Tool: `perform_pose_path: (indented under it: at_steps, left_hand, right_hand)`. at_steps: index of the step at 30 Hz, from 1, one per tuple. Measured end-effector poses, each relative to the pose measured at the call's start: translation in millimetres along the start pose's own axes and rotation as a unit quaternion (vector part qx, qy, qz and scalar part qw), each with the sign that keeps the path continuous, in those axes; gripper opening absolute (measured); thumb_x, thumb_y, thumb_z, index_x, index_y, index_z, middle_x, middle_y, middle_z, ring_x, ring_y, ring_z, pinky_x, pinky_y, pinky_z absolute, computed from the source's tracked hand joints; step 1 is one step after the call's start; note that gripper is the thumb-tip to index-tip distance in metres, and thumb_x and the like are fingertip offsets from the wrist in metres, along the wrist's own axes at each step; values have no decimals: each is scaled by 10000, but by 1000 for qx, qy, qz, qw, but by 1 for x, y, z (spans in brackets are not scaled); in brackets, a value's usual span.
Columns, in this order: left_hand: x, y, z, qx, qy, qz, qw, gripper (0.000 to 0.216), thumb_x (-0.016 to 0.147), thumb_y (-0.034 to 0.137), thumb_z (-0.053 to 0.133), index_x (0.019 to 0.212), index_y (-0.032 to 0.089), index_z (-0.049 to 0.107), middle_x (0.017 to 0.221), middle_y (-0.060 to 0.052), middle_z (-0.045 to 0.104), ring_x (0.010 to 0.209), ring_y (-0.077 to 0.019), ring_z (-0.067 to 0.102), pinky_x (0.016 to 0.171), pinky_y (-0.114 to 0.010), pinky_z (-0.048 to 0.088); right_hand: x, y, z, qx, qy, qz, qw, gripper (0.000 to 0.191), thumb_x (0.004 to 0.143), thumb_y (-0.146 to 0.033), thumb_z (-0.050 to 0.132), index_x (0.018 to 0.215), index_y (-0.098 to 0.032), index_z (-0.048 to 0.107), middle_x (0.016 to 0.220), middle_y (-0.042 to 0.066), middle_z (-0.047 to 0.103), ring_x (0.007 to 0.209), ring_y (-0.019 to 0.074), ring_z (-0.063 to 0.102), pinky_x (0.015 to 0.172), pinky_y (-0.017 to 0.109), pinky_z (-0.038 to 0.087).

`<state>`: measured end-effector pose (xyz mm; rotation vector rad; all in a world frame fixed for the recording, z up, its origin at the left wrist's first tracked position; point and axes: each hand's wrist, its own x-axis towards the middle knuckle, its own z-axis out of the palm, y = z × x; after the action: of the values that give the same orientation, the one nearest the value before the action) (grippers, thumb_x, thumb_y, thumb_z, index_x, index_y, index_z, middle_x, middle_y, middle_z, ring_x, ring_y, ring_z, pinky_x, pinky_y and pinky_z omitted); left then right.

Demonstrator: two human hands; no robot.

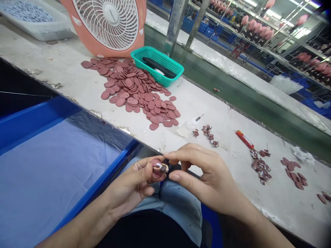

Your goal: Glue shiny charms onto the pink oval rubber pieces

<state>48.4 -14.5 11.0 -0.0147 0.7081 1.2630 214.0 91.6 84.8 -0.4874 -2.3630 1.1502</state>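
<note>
One fingertip grip: our left hand (130,184) clamps the small maroon piece (159,168), seemingly to steady it, above our lap (179,203).
Right hand (209,172): thumb and forefinger parted beside it.
Bench (201,101): maroon discs (139,89) heaped ahead, probably for easy reach.

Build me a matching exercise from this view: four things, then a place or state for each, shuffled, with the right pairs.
Things
1. Teal perforated plastic basket
2. Coral-orange fan with round white grille
3. Small reddish-brown assembled piece
4. Narrow red packet

Places or states
A. Held in the fingers of the left hand
B. Beside a cluster of small brown-and-white pieces
C. Contains a long black object
D. Stands behind the heap of flat reddish-brown ovals

Pairs: 1-C, 2-D, 3-A, 4-B
</note>
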Motion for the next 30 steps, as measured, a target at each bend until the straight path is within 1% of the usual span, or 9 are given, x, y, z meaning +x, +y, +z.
perform_pose_path:
  at_steps: [5, 9, 14, 19, 23, 25, 26, 28, 30]
  left_hand:
    - [0, 0, 2, -10, -8, -8, 1000, 316, 616, 333, 951, 826, 151, 802, 722, -9, 698, 632, -78, 650, 452, -73, 499]
    - [-2, 0, 5, -26, 32, -19, 999, 394, 526, 300, 990, 845, 158, 807, 685, 4, 715, 603, -77, 681, 444, -66, 511]
    - [-2, 0, 5, -42, 71, -27, 996, 451, 422, 271, 1013, 809, 149, 814, 636, -1, 732, 569, -87, 695, 447, -82, 538]
    - [-1, 1, 1, -39, 72, -18, 997, 439, 484, 262, 995, 875, 171, 819, 716, -1, 751, 616, -84, 700, 448, -84, 536]
    - [0, 6, -3, 1, 14, 3, 1000, 472, 615, 429, 923, 995, 173, 807, 899, -71, 775, 814, -163, 743, 441, -106, 529]
    - [-3, 8, -7, 27, 6, 41, 999, 545, 655, 511, 878, 1074, 176, 786, 1016, -105, 768, 880, -197, 738, 456, -134, 542]
    - [-5, 8, -9, 38, 28, 78, 996, 535, 660, 509, 879, 1075, 186, 780, 1024, -97, 762, 856, -188, 729, 458, -141, 540]
    - [-11, 5, -14, 58, 112, 172, 977, 413, 656, 445, 909, 960, 198, 780, 867, -32, 737, 708, -132, 673, 446, -138, 506]
    - [-16, 2, -19, 80, 187, 250, 947, 317, 637, 392, 933, 795, 188, 749, 666, 28, 647, 563, -90, 564, 422, -139, 455]
  right_hand:
    - [1, 5, 5, 21, -4, 7, 1000, 176, 938, -167, 687, 1099, -205, 747, 863, 12, 730, 764, 109, 671, 715, 225, 544]
    - [2, 5, 9, 40, 5, 23, 999, 78, 920, -166, 705, 960, -198, 765, 814, 5, 736, 706, 99, 660, 673, 207, 539]
    - [3, 7, 15, 67, 6, 50, 996, 70, 901, -139, 714, 883, -182, 767, 776, 3, 725, 675, 90, 636, 627, 195, 495]
    - [5, 8, 16, 68, 11, 47, 997, 78, 900, -145, 710, 907, -182, 777, 764, 2, 726, 644, 83, 613, 595, 185, 483]
    - [6, 9, 18, 37, 45, 10, 998, 110, 897, -159, 706, 973, -201, 774, 747, -5, 708, 629, 90, 613, 580, 196, 496]
    - [6, 11, 26, -8, 85, -10, 996, 116, 899, -161, 697, 991, -193, 761, 734, -4, 684, 611, 95, 608, 565, 205, 506]
    - [5, 12, 32, -39, 109, -20, 993, 117, 902, -157, 689, 996, -188, 750, 742, 1, 678, 597, 96, 602, 551, 208, 510]
    - [5, 17, 51, -106, 161, -54, 980, 133, 910, -140, 670, 1026, -177, 724, 781, 24, 687, 597, 108, 609, 537, 217, 526]
    - [6, 23, 73, -178, 202, -115, 956, 174, 918, -116, 651, 1080, -159, 697, 809, 54, 709, 630, 133, 637, 556, 240, 551]
